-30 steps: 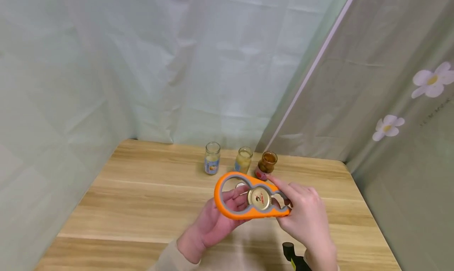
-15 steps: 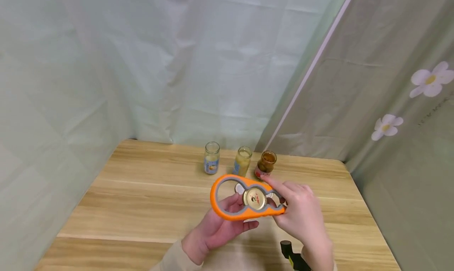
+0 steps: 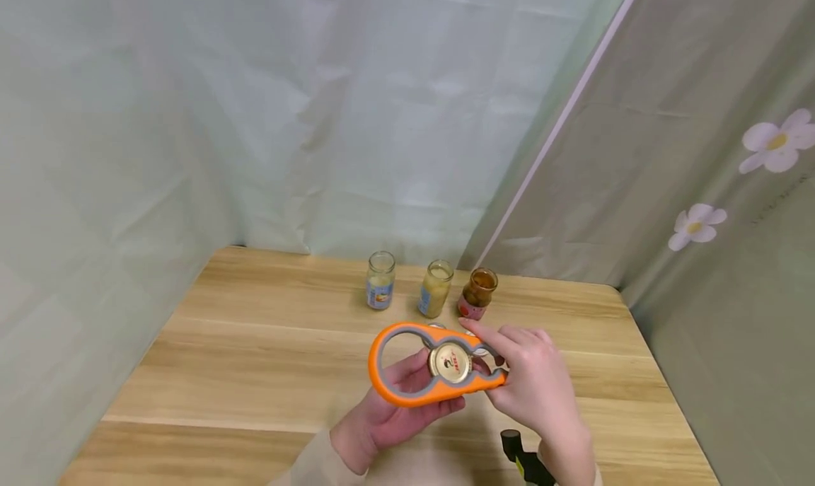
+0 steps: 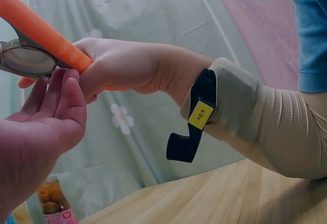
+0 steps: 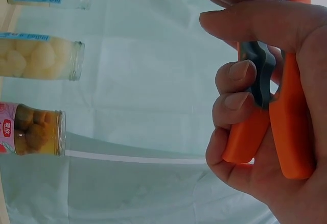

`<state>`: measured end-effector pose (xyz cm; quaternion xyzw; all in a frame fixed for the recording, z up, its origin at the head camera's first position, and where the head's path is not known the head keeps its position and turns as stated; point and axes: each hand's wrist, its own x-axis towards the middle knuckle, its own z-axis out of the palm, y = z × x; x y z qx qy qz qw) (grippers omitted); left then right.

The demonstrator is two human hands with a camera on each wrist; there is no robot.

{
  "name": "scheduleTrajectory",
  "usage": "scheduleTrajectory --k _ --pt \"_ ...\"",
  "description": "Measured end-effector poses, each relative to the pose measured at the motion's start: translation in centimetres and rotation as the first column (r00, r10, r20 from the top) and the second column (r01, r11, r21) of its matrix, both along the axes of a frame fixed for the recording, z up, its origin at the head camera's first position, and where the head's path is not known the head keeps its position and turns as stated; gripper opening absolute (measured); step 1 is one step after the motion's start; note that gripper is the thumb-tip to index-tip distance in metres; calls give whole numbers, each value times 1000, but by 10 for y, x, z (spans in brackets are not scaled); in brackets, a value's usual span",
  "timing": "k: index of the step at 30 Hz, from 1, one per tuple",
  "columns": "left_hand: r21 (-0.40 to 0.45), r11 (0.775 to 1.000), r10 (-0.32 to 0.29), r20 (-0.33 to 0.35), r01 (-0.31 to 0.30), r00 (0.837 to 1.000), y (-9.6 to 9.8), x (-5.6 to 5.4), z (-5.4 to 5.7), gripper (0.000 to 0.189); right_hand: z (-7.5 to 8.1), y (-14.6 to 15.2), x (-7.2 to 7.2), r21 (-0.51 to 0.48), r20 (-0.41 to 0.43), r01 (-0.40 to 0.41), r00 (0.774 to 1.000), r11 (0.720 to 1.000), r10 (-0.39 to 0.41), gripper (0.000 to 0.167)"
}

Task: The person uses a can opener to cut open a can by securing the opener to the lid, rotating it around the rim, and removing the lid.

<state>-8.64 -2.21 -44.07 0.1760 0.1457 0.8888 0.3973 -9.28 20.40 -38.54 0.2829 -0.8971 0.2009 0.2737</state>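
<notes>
My right hand [image 3: 531,373] grips the handle ends of an orange and grey jar opener [image 3: 385,390], its index finger stretched along the top edge. The right wrist view shows its fingers curled round both orange handles [image 5: 291,132]. In the opener's middle hole sits a gold jar lid [image 3: 451,363] with red print. My left hand [image 3: 397,405] is below the opener, partly hidden by it, palm up. From the left wrist view, its loosely bent fingers [image 4: 69,94] reach up to the rim of the lid [image 4: 30,60], whose underside shows.
Three lidless glass jars stand at the back of the wooden table [image 3: 274,344]: one with a blue label [image 3: 380,291], one with pale fruit [image 3: 436,293] and one with brown contents [image 3: 477,295]. Partly hidden behind the opener lie loose lids [image 3: 436,325]. Curtains [image 3: 382,118] surround the table.
The opener and lid have moved left and slightly down with my right hand. My left hand has shifted slightly right and down beneath them. The jars stay where they were.
</notes>
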Motion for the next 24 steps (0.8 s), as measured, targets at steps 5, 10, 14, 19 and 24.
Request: scheduleTrajectory --k 5,10,14,19,24 --pt "26 999 -27 24 27 999 1 -1 -1 43 0 2 0 -8 0 -31 1000 999 31 72" --pt "29 998 -48 11 47 999 0 -1 -3 43 -2 3 0 -5 13 -53 998 999 54 75" --pt "5 999 -48 -14 48 999 -3 -1 -5 46 -3 1 0 9 9 -54 999 999 54 80" --pt "37 997 -65 -56 68 996 -5 -1 -7 52 -5 -1 0 12 19 -81 997 997 81 73" --pt "39 997 -64 -72 67 995 -4 -4 -8 52 -5 0 0 11 31 -76 997 997 75 67"
